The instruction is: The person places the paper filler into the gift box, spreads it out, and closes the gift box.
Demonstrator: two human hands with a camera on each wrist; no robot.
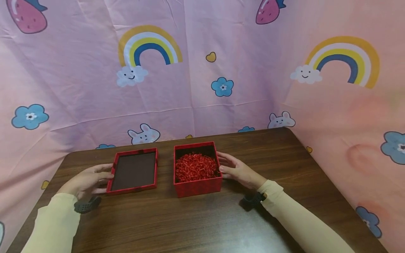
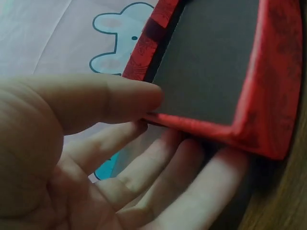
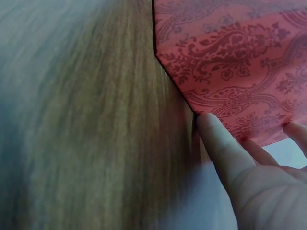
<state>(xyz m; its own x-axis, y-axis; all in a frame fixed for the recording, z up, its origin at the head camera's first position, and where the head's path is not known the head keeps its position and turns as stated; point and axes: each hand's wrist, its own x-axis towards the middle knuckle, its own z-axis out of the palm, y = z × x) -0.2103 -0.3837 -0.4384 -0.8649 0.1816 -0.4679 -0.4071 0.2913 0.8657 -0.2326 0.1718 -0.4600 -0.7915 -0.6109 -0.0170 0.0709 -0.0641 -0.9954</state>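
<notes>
On the left of the table lies a red box lid (image 1: 133, 172), dark inside face up. My left hand (image 1: 88, 179) grips its left edge, and in the left wrist view the thumb (image 2: 129, 98) lies over the rim with the fingers beneath. A square red box (image 1: 198, 189), open at the top, stands to the right of the lid and holds red shredded paper (image 1: 196, 168). My right hand (image 1: 238, 170) touches the box's right side. In the right wrist view its extended fingers (image 3: 223, 143) meet the patterned red wall near the bottom edge.
The dark wood table (image 1: 190, 225) runs back to a pink printed cloth (image 1: 202, 119) hanging behind it and along the right side. A narrow strip of table separates lid and box. Both wrists wear dark bands.
</notes>
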